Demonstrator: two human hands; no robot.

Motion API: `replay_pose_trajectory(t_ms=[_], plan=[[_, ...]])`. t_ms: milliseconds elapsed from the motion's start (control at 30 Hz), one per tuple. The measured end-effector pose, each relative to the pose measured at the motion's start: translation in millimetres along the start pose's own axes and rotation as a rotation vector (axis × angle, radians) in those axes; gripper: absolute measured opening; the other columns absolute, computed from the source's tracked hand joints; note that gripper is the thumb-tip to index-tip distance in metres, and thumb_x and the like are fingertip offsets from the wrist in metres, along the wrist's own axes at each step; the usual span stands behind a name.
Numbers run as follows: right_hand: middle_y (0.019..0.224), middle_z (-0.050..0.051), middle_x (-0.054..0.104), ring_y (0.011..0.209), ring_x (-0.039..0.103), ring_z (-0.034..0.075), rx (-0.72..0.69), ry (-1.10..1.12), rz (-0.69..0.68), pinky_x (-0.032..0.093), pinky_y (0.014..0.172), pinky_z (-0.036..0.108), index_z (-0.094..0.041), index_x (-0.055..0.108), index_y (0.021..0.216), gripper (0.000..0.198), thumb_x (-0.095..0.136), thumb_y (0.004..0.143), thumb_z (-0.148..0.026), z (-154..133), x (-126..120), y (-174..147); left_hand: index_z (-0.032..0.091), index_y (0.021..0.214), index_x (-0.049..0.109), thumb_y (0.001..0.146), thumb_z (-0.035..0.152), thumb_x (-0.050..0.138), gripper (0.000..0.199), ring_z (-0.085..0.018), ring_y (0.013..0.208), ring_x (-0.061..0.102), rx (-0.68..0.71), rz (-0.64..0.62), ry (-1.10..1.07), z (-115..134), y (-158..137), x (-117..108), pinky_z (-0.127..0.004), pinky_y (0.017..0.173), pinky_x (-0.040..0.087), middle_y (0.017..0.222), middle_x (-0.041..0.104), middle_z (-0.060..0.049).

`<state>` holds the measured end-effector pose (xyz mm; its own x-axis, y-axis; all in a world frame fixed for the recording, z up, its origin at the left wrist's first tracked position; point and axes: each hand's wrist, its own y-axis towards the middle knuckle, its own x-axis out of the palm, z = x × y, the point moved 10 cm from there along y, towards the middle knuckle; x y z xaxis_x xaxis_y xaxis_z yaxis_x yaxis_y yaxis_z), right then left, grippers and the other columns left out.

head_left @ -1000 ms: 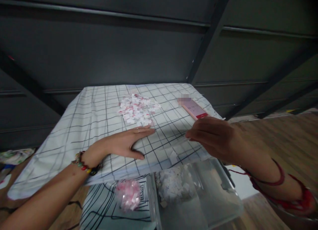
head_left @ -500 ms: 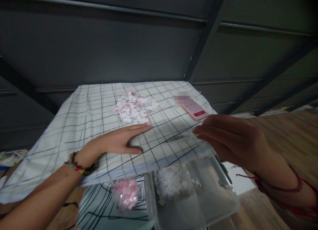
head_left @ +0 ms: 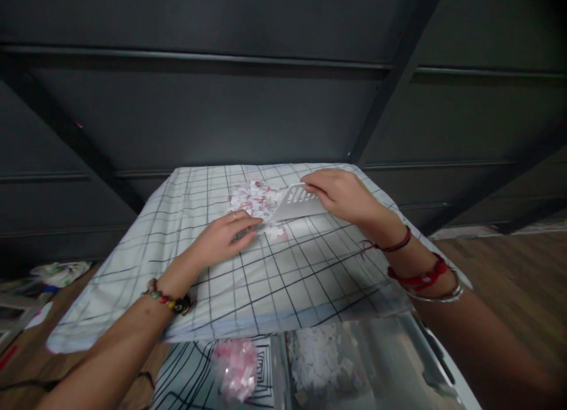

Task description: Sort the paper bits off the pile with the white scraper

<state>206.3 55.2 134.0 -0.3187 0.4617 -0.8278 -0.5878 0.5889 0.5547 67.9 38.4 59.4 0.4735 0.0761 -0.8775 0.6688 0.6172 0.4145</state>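
In the head view, the right hand (head_left: 343, 192) pinches the top edge of a white card (head_left: 295, 208) with holes, its fingers shut tight on it. The card hangs down and to the left of those fingers, tilted, with its low edge at the paper bits.

The left hand (head_left: 221, 240) lies palm down with its thumb a little apart from the other fingers. Their tips are right by the card's low left corner; I cannot tell if they touch it. A heap of white and pink bits (head_left: 252, 198) is just past the left fingers, on the cloth-topped counter (head_left: 310, 286). A few loose bits (head_left: 275, 231) lie just right of those fingertips.

Well below the right fingers, closer to the body, is a clear box (head_left: 390, 357) with white scraps (head_left: 316, 357). Left of it, below the left fingers, is a pink bag (head_left: 237, 365).
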Motion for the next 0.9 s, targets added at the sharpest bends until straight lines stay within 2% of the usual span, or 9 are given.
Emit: replay_pose_trajectory(t_ms=[133, 267, 367, 500, 667, 767, 900], plan=[[0.081, 0.005, 0.066, 0.075, 0.057, 0.016, -0.041, 0.03, 0.093, 0.037, 0.069, 0.029, -0.016, 0.064, 0.089, 0.024, 0.04, 0.086, -0.017, 3, 5, 17, 0.013, 0.107, 0.059, 0.09, 0.028, 0.038, 0.031, -0.02, 0.091, 0.057, -0.169, 0.039, 0.067, -30, -3, -4, -0.035, 0.082, 0.048, 0.098, 0.06, -0.008], [0.071, 0.003, 0.064, 0.067, 0.054, 0.014, -0.13, 0.015, 0.214, 0.035, 0.068, 0.03, -0.016, 0.065, 0.091, 0.026, 0.039, 0.086, -0.014, -14, 9, 12, 0.013, 0.109, 0.057, 0.091, 0.029, 0.035, 0.033, -0.023, 0.094, 0.056, -0.366, 0.065, 0.116, -57, -9, -7, -0.039, 0.084, 0.047, 0.102, 0.058, -0.009], [0.065, 0.002, 0.061, 0.062, 0.051, 0.013, -0.204, -0.003, 0.264, 0.034, 0.068, 0.03, -0.015, 0.065, 0.092, 0.03, 0.037, 0.084, -0.008, -31, 12, 4, 0.011, 0.114, 0.054, 0.092, 0.031, 0.032, 0.037, -0.024, 0.103, 0.053, -0.422, 0.088, 0.154, -65, -11, -7, -0.041, 0.093, 0.042, 0.109, 0.055, -0.011], [0.064, 0.001, 0.06, 0.062, 0.049, 0.013, -0.251, -0.02, 0.262, 0.033, 0.069, 0.032, -0.014, 0.065, 0.089, 0.031, 0.038, 0.08, -0.003, -41, 14, -1, 0.01, 0.127, 0.043, 0.093, 0.04, 0.032, 0.047, -0.027, 0.119, 0.041, -0.487, 0.123, 0.194, -77, -19, -1, -0.041, 0.103, 0.033, 0.126, 0.044, -0.015], [0.064, 0.001, 0.06, 0.06, 0.046, 0.013, -0.278, -0.062, 0.293, 0.033, 0.07, 0.031, -0.014, 0.064, 0.089, 0.027, 0.04, 0.08, -0.005, -46, 8, -5, 0.01, 0.14, 0.025, 0.094, 0.05, 0.025, 0.061, -0.034, 0.133, 0.022, -0.638, -0.029, 0.181, -98, -33, 23, -0.05, 0.105, 0.025, 0.142, 0.03, -0.019], [0.063, 0.001, 0.059, 0.061, 0.046, 0.013, -0.31, -0.032, 0.248, 0.033, 0.07, 0.032, -0.015, 0.064, 0.091, 0.029, 0.04, 0.08, -0.005, -50, 11, -6, 0.011, 0.144, 0.016, 0.091, 0.06, 0.025, 0.073, -0.037, 0.135, 0.013, -0.71, -0.148, 0.163, -101, -39, 33, -0.053, 0.105, 0.021, 0.147, 0.021, -0.02], [0.061, 0.0, 0.057, 0.06, 0.046, 0.013, -0.332, 0.04, 0.25, 0.034, 0.072, 0.033, -0.016, 0.065, 0.089, 0.03, 0.039, 0.079, -0.005, -50, 8, -8, 0.016, 0.145, 0.013, 0.083, 0.069, 0.036, 0.085, -0.04, 0.135, 0.005, -0.665, -0.263, 0.193, -91, -37, 39, -0.058, 0.104, 0.016, 0.15, 0.009, -0.018]])
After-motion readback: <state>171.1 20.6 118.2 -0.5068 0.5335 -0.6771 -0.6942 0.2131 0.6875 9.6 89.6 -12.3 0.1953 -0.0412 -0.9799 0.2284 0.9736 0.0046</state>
